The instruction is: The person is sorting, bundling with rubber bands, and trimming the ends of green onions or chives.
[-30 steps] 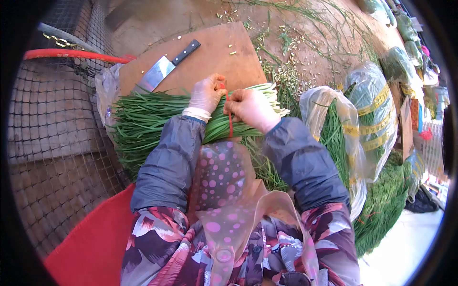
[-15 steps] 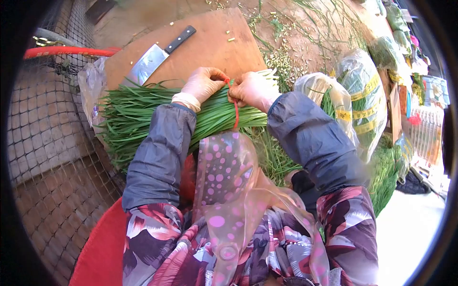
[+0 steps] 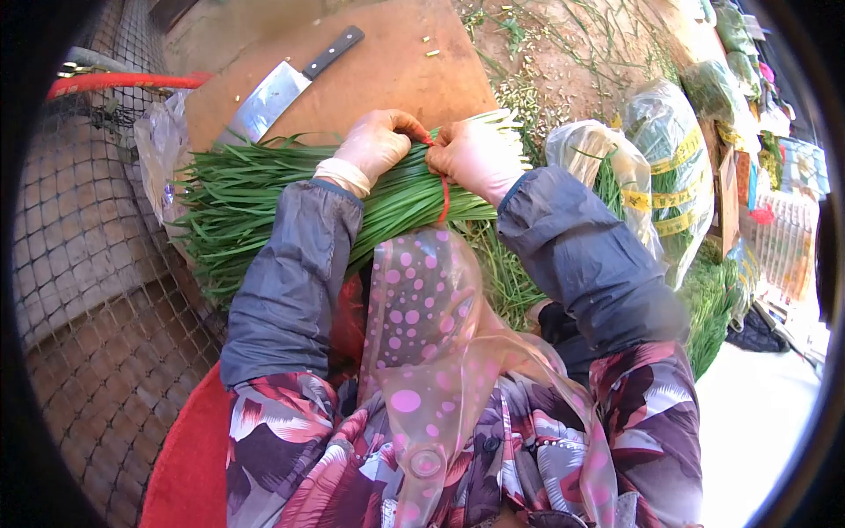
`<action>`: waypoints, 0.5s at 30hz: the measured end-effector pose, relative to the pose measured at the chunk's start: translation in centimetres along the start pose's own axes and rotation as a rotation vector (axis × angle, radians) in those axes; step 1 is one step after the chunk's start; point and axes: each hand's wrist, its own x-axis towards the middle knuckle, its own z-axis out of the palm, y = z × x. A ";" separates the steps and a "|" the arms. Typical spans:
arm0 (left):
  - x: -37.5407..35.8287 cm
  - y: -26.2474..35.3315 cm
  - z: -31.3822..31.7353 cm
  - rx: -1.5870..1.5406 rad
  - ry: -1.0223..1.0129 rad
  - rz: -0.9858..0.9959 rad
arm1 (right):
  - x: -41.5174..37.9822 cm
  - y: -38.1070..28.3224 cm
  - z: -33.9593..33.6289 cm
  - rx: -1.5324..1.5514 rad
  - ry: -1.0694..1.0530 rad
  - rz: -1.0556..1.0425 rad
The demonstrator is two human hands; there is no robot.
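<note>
A thick bundle of long green stalks [image 3: 238,189] lies across the near part of a brown board [image 3: 396,70], its pale cut ends to the right. Around the bundle, near those ends, runs a red tie [image 3: 445,201]. My left hand [image 3: 377,145] pinches the tie at the top of the bundle. Close on the right, my right hand [image 3: 473,157] is closed on the tie too, thumb and fingers pressed together. Beyond the bundle a cleaver [image 3: 273,101] with a black handle rests on the board.
Plastic bags of greens [image 3: 667,167] with yellow tape stand at the right. Dark netting [image 3: 97,255] and a red hose [image 3: 132,82] are at the left. Cut bits and loose stalks litter the ground [image 3: 572,62] beyond the board.
Both hands have moved slightly up in view while still at the tie. The bundle and board have shifted a little in view.
</note>
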 end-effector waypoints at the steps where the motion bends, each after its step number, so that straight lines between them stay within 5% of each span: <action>1: 0.0 0.2 0.1 0.021 0.002 0.010 | -0.3 -0.4 -0.1 -0.061 0.033 -0.009; 12: -0.3 0.5 0.0 0.137 -0.007 0.112 | -0.1 0.1 0.5 -0.136 0.136 -0.139; 15: 1.5 -1.0 0.1 0.117 -0.030 0.276 | -0.2 0.3 -0.4 -0.164 0.086 -0.160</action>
